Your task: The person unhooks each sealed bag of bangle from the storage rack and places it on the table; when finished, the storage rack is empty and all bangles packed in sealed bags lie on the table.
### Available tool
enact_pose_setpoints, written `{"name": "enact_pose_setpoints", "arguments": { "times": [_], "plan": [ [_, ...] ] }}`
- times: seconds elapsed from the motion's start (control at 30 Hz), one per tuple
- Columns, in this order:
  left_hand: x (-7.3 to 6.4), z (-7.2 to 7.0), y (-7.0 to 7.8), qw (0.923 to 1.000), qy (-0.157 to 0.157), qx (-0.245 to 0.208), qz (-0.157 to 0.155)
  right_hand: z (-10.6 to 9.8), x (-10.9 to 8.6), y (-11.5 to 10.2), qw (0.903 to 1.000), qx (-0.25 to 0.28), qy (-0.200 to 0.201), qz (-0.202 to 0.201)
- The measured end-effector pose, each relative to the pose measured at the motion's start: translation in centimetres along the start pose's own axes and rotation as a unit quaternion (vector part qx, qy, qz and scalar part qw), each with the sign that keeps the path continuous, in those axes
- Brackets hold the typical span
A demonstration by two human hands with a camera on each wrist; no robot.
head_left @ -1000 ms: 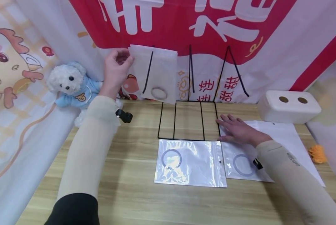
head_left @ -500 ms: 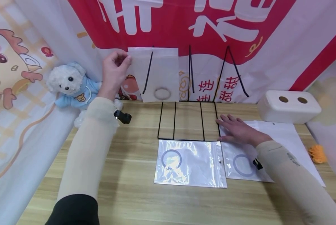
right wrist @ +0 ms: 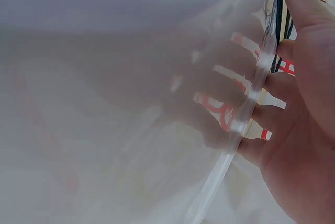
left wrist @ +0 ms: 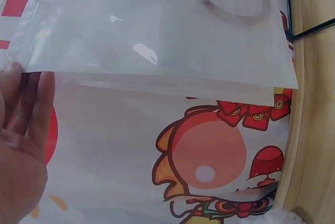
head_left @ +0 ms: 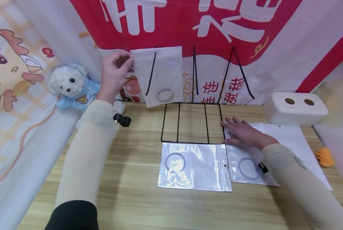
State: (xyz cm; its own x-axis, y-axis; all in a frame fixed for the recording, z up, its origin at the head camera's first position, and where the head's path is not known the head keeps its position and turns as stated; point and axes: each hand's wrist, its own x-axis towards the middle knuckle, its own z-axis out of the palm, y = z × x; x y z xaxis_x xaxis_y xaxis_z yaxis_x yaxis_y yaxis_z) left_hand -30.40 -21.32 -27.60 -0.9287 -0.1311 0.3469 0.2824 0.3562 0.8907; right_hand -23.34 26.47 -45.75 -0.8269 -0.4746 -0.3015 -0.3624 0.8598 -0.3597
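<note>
My left hand (head_left: 114, 75) pinches the upper left corner of a translucent zip bag (head_left: 148, 76). The bag hangs on the leftmost prong (head_left: 151, 73) of a black wire rack (head_left: 185, 142), and a bangle (left wrist: 230, 17) lies low inside it. In the left wrist view a second translucent edge shows behind the bag's front edge. My right hand (head_left: 243, 134) rests with fingers spread on another bag (head_left: 264, 178) holding a pale bangle (head_left: 239, 167), its fingertips at the rack's base. In the right wrist view the glossy bag surface (right wrist: 131, 130) fills most of the picture.
A bag (head_left: 203, 175) with a lilac-grey bangle lies before the rack. White sheeting (head_left: 300, 153), a white box (head_left: 294, 110) with two holes and an orange object (head_left: 324, 157) are at right. A plush dog (head_left: 69, 83) sits at left. A red and white banner (head_left: 171, 25) hangs behind.
My left hand has moved slightly left, still pinching the hanging bag. The bag has swung, so its lower left corner now hangs lower than its lower right. My right hand has stayed in place.
</note>
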Motion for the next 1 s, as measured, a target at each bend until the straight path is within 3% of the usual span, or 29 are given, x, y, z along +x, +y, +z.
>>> {"name": "enact_pose_setpoints", "arguments": {
  "times": [0.2,0.6,1.0],
  "plan": [
    [-0.3,0.1,0.3,0.9999,0.015,-0.005,-0.002,0.1,0.1,0.0,1.0,0.002,0.003,-0.003],
    [-0.9,-0.5,-0.2,0.9989,0.03,0.016,0.031,-0.2,0.0,-0.1,0.9999,0.01,0.002,-0.005],
    [-3.0,-1.5,0.0,0.9982,0.034,0.028,0.04,-0.3,0.0,-0.2,1.0,0.009,0.0,-0.001]
  ]
}}
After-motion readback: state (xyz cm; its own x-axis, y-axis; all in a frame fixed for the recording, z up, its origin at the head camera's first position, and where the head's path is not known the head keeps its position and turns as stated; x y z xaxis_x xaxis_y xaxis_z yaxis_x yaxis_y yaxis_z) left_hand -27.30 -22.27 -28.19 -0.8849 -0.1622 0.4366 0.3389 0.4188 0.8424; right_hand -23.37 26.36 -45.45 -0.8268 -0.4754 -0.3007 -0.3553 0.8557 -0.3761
